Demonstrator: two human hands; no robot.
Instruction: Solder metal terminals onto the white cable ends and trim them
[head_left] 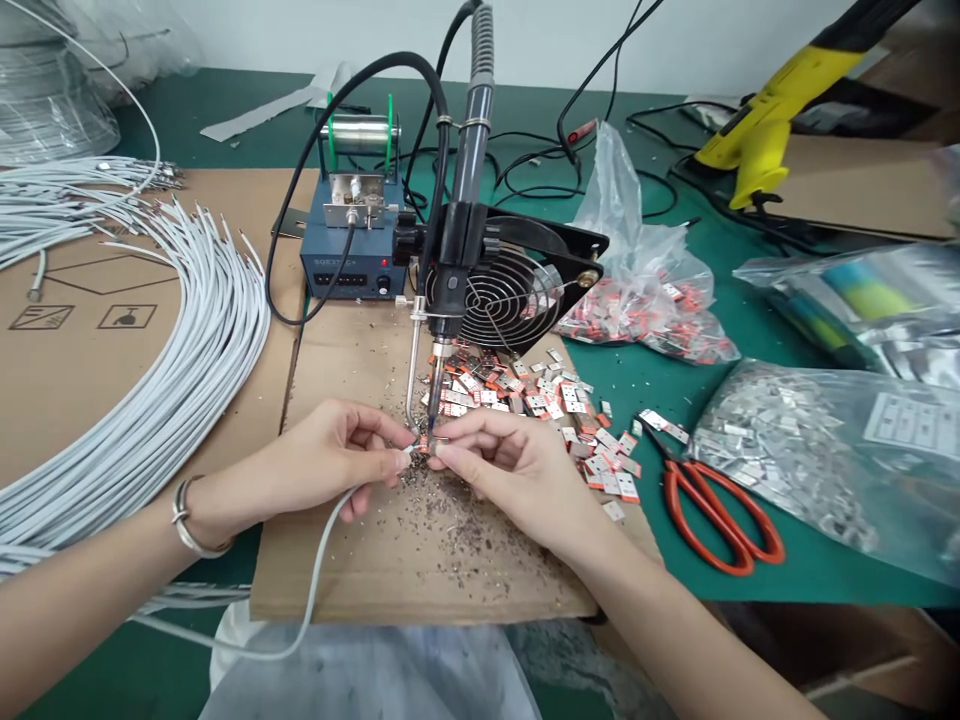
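Between thumb and fingers, my left hand (349,455) pinches a white cable (321,560) close to its end. My right hand (510,460) pinches a small metal connector piece (433,447) against the cable end, mostly covered by the fingertips. Right above this joint is the tip of a mounted soldering iron (435,395), pointing down. A thin metal feed tube (412,370) curves in beside it from the left. Whether the tip touches the piece I cannot tell.
Loose small orange-and-silver parts (562,400) lie right of the iron, before a round fan grille (502,295). Red-handled scissors (720,515) and bagged metal parts (787,440) are farther right. A blue solder feeder (352,240) stands behind; bundled white cables (217,340) curve at left.
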